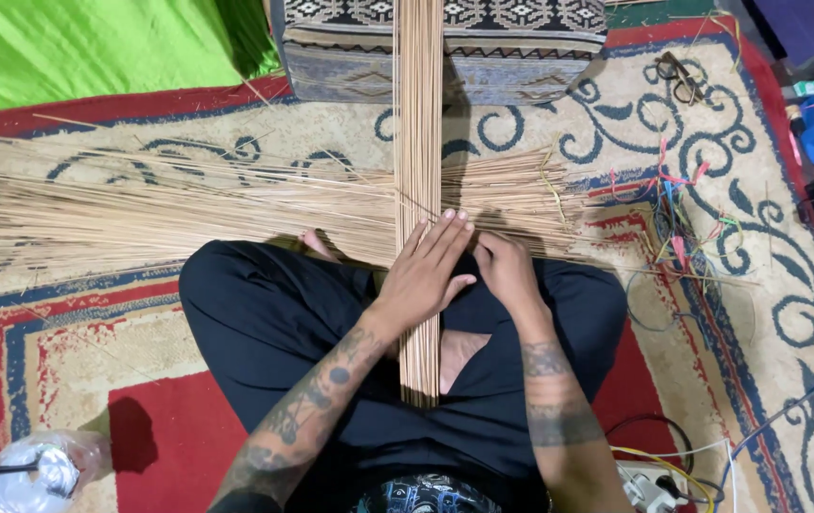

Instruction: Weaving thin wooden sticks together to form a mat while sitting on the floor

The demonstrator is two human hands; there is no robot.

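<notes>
1. Presently, upright bundle of thin tan sticks [418,142]: runs from the patterned cushion [511,47] down across the person's lap, lying over a crosswise layer of sticks [141,214] spread flat on the carpet [787,313].
2. Left hand [426,275]: fingers spread flat, pressing the bundle at the crossing; gripping nothing.
3. Right hand [505,271]: fingers curled just beside the bundle, at the crosswise sticks; whether they pinch one, cannot tell.
4. Progress, by judgement: only one crossing laid, no visible binding or interlacing; most sticks loose, so early.
5. Nearby: coloured strips [678,223], eyeglasses [678,78], lidded cup [32,472].
</notes>
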